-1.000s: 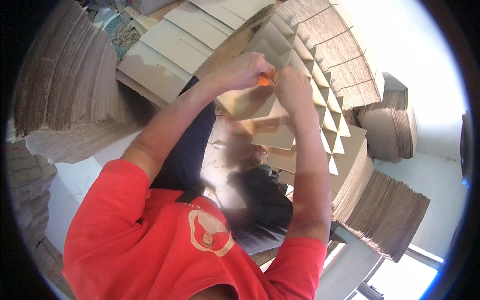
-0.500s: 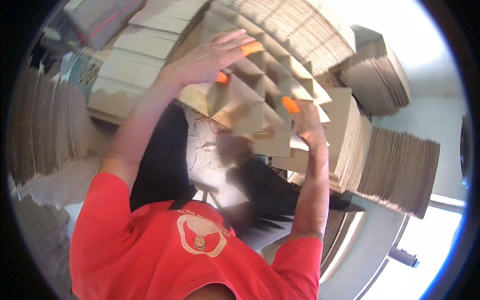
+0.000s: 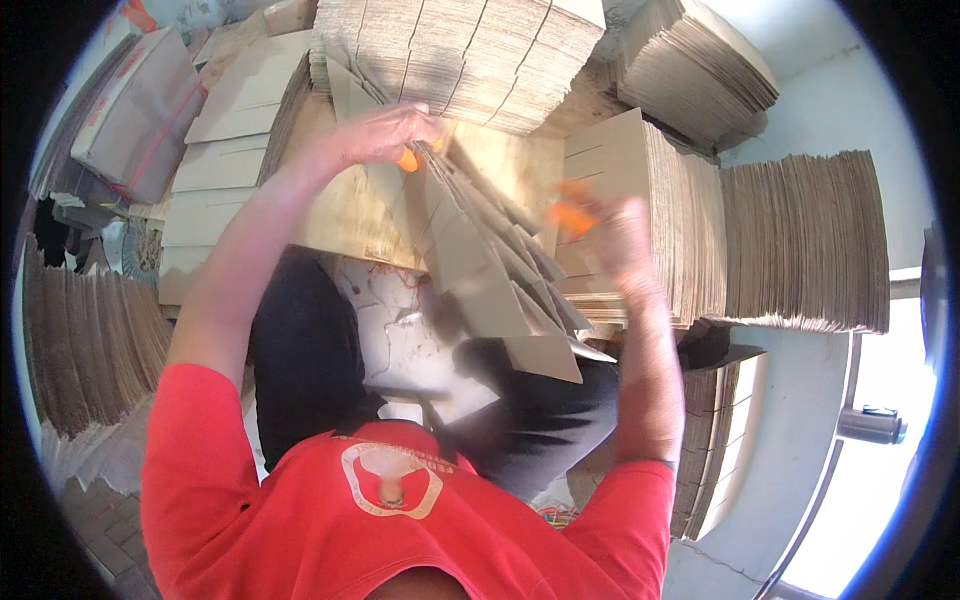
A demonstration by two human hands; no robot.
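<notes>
**Folded cardboard divider (image 3: pixel 465 255), one-handed hold**

Head view: your left hand (image 3: pixel 385 137) clenches the far part, fingers wrapped round gathered layers. Divider slants over the wooden tabletop (image 3: pixel 345 215), its near end past the edge, rightward. Your right hand (image 3: pixel 624 245), right of it, apart, blurred; can't tell whether fingers are curled. Probably light, stiff panels, loose joints, crease-prone slots; best pinched across several layers.

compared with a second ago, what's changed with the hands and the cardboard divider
The cardboard divider, an open grid before, has folded into a narrow, slanting bundle, uncovering more wooden surface. The left hand now grips its upper part; the right hand, earlier on the grid, has let go and is apart to the right, blurred. The view shifted, but the surrounding cardboard stacks look unchanged.
</notes>
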